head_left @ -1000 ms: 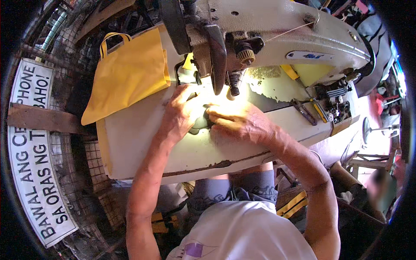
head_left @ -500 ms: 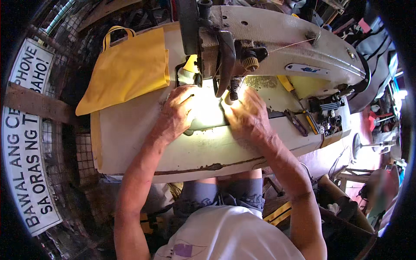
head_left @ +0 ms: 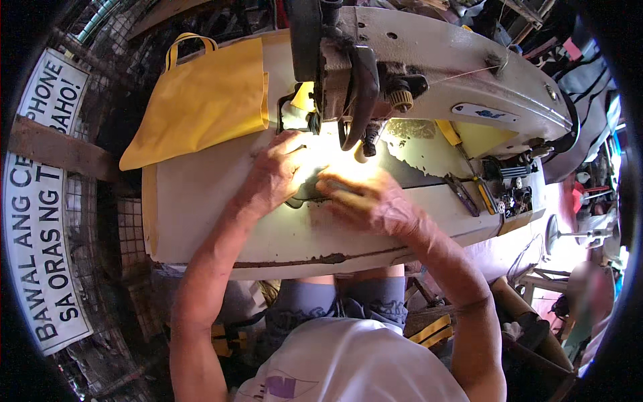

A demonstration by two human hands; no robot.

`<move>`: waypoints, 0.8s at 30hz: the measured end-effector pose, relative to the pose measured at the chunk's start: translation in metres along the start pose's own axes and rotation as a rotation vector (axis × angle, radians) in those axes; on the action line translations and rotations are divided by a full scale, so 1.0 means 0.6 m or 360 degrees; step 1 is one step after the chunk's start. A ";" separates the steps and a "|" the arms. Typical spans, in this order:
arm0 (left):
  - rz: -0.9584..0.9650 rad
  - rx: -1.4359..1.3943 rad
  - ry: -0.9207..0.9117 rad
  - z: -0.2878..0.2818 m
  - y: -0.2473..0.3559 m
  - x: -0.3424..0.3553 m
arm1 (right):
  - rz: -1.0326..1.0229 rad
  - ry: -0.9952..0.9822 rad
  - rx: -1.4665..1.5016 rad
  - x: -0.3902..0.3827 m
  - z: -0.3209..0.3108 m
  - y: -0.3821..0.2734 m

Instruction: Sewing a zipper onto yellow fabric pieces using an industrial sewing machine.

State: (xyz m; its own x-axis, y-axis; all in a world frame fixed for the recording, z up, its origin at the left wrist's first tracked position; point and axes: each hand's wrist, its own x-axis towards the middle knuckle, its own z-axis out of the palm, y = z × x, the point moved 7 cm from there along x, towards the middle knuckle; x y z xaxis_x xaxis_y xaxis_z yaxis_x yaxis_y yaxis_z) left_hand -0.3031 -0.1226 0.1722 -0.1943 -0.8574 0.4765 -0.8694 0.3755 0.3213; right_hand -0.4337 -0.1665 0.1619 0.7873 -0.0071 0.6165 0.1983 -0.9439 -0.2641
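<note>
My two hands work close together on the bed of a worn, cream-coloured sewing machine (head_left: 429,57), under a very bright light at the needle. My left hand (head_left: 276,173) lies left of the needle with its fingers closed; glare and the fingers hide what they hold. Farther right and nearer to me is my right hand (head_left: 367,201), its fingers pointing left toward the left hand and smeared by motion. A dark flat piece (head_left: 307,186) shows between the fingertips, too washed out to name. Back left on the table lies a flat yellow tote bag (head_left: 201,100) with a looped handle.
On the table (head_left: 201,201) to the right lie pliers (head_left: 462,195), a yellow-handled screwdriver (head_left: 447,132) and another yellow-handled tool (head_left: 483,194). A box of small metal parts (head_left: 516,204) stands at the right end. Wire mesh and a sign (head_left: 43,254) are at the left.
My right hand has moved left and toward me, away from the needle, its fingers now near the left hand. The left hand stays in about the same place. The whole view has shifted slightly.
</note>
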 end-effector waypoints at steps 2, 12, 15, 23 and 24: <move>-0.0515 -0.0285 -0.0102 0.009 -0.041 -0.007 | 0.0070 -0.0023 -0.0048 0.000 -0.003 0.005; -0.0336 -0.0162 0.0029 0.008 -0.033 -0.004 | 0.0611 0.0367 -0.0765 -0.040 -0.065 0.095; -0.0263 -0.0078 0.0061 0.009 -0.029 -0.003 | 0.0258 0.0093 -0.0400 -0.023 -0.020 0.052; -0.0210 -0.0030 -0.0020 0.009 -0.019 -0.008 | 0.0521 -0.0229 -0.0127 0.002 -0.002 0.036; -0.0193 -0.0015 -0.0012 0.009 -0.017 -0.006 | 0.0517 -0.0230 -0.0128 0.001 -0.001 0.038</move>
State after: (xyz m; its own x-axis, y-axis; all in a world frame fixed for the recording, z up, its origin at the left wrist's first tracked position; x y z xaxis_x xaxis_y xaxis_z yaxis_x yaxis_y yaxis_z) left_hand -0.2957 -0.1252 0.1630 -0.0911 -0.8993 0.4276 -0.8824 0.2719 0.3840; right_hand -0.4291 -0.1883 0.1570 0.8772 -0.2695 0.3973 -0.1179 -0.9231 -0.3660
